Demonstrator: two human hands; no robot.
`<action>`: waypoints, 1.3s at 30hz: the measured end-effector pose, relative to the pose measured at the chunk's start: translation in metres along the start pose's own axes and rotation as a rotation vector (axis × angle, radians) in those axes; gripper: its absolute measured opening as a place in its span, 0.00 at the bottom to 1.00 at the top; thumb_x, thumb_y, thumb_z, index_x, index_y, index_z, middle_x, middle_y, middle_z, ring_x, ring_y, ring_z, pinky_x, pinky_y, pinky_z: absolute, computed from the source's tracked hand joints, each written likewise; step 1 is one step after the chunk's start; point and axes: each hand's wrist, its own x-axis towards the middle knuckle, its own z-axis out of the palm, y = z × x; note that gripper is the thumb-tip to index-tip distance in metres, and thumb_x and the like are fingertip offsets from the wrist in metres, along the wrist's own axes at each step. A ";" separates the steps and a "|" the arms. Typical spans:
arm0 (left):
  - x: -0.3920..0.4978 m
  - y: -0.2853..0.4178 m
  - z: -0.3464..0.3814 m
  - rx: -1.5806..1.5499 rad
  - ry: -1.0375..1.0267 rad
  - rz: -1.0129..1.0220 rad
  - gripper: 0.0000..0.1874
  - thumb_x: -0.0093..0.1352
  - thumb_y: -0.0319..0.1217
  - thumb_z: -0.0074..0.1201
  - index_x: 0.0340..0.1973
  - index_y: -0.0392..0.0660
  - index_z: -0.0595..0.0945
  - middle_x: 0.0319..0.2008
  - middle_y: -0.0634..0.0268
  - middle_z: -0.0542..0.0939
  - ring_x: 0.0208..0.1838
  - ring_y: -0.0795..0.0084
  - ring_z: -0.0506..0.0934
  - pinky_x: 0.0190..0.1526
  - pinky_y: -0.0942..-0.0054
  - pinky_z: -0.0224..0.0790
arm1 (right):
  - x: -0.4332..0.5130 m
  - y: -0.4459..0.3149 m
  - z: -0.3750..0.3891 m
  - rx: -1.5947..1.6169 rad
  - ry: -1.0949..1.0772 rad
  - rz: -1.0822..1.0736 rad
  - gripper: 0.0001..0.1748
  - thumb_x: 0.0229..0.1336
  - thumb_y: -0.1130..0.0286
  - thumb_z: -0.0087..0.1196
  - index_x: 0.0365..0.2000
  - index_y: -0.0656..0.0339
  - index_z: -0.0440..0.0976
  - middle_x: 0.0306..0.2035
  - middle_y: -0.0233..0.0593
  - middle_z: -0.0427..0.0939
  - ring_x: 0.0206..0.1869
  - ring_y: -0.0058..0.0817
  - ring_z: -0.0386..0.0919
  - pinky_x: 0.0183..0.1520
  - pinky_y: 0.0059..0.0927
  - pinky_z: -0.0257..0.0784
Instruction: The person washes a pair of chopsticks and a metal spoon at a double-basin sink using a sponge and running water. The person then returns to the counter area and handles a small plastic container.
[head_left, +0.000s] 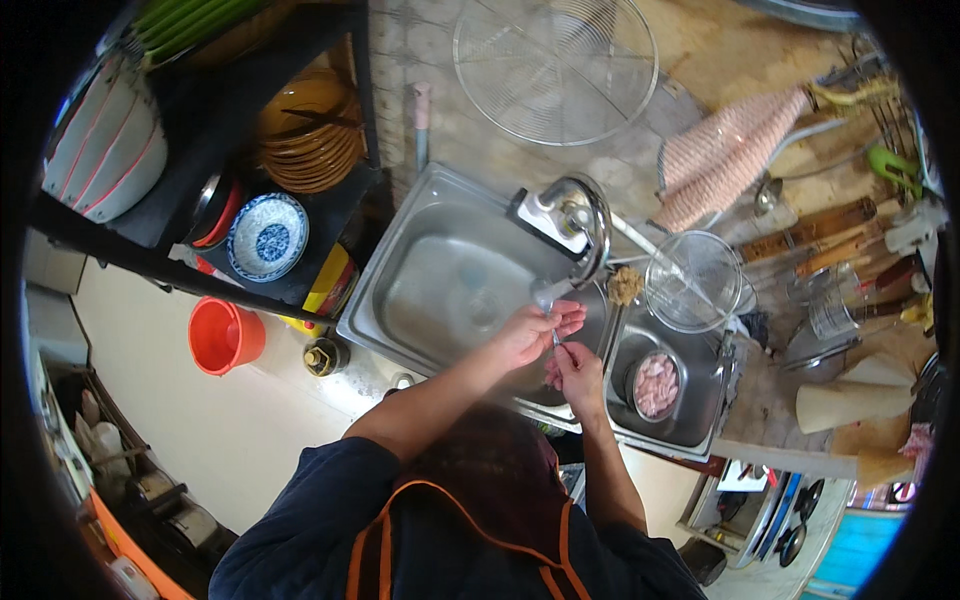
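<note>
Both my hands are over the large stainless-steel sink basin (450, 255), below the curved chrome tap (602, 232). Between the fingertips of my right hand (581, 375) is a slim metal utensil (556, 336), its kind too small to make out. It points up toward the tap's spout. My left hand (531, 334) is turned palm up under the spout, thumb beside the utensil and fingers stretched to the right. Whether it grips the utensil is unclear. To the right, a round metal bowl (637, 401) of pale pink raw meat pieces (657, 385) sits in the smaller basin (694, 420).
A wire strainer (694, 281) and brown scrubber (625, 286) lie by the tap. Behind are a large round wire rack (555, 67) and a pink textured cloth (731, 157). Left stands a dark shelf (225, 97) with blue-and-white bowls (268, 237); a red bucket (225, 335) is on the floor.
</note>
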 end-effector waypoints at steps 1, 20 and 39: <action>-0.002 -0.005 0.001 0.015 -0.037 -0.007 0.18 0.74 0.25 0.50 0.57 0.27 0.73 0.60 0.45 0.75 0.64 0.55 0.75 0.68 0.54 0.66 | -0.003 0.008 -0.003 -0.070 0.050 -0.049 0.09 0.68 0.72 0.53 0.35 0.69 0.78 0.24 0.34 0.78 0.20 0.17 0.73 0.23 0.24 0.66; 0.003 0.064 -0.036 0.546 0.389 0.245 0.15 0.78 0.26 0.41 0.55 0.35 0.77 0.56 0.57 0.80 0.56 0.68 0.77 0.58 0.68 0.68 | 0.109 -0.011 0.058 0.621 -0.224 0.067 0.13 0.68 0.72 0.55 0.47 0.72 0.77 0.39 0.40 0.82 0.33 0.25 0.78 0.30 0.21 0.70; 0.009 0.021 -0.036 0.147 0.477 0.046 0.12 0.76 0.29 0.51 0.51 0.36 0.78 0.43 0.53 0.83 0.45 0.61 0.83 0.47 0.62 0.77 | 0.056 -0.011 0.017 0.167 -0.259 0.112 0.14 0.70 0.64 0.51 0.39 0.66 0.77 0.18 0.30 0.67 0.18 0.20 0.62 0.20 0.28 0.54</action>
